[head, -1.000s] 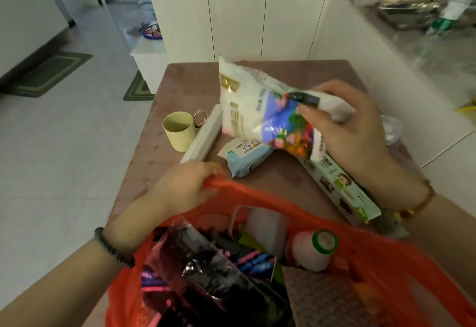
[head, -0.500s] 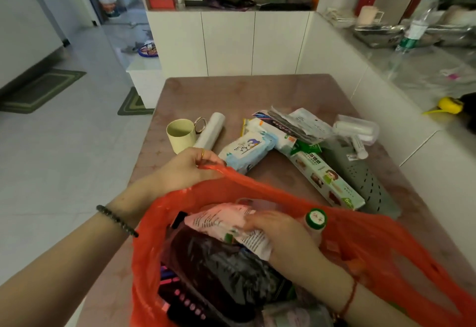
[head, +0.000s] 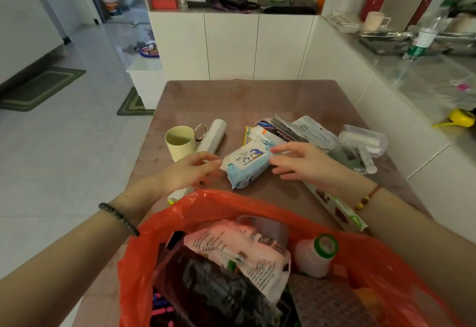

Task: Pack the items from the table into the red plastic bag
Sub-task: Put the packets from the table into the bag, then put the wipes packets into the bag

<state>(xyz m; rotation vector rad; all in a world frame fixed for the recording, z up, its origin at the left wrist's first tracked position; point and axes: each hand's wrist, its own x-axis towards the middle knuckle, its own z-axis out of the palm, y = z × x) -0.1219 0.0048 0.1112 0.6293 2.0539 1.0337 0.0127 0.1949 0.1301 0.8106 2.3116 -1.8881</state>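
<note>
Right hand point(head: 306, 163) left bag point(head: 257, 211) | white packet point(head: 247, 252), bottle point(head: 315, 257) inside

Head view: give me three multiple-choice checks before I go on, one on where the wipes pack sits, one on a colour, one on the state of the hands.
1. Where is the wipes pack?
A. inside the bag
B. on the table between both hands
C. on the floor

2. What colour is the cup on the table?
A. pale yellow
B. blue
C. black

3. What are the hands doing?
A. both gripping the bag rim
B. both open beside the pack
C. one lifting the bottle

Answers: 1 B, it lies on the tabletop beyond the red bag. 2 A, its wall is pale yellow. 3 B, the left hand and right hand flank the pack with fingers spread.
</note>
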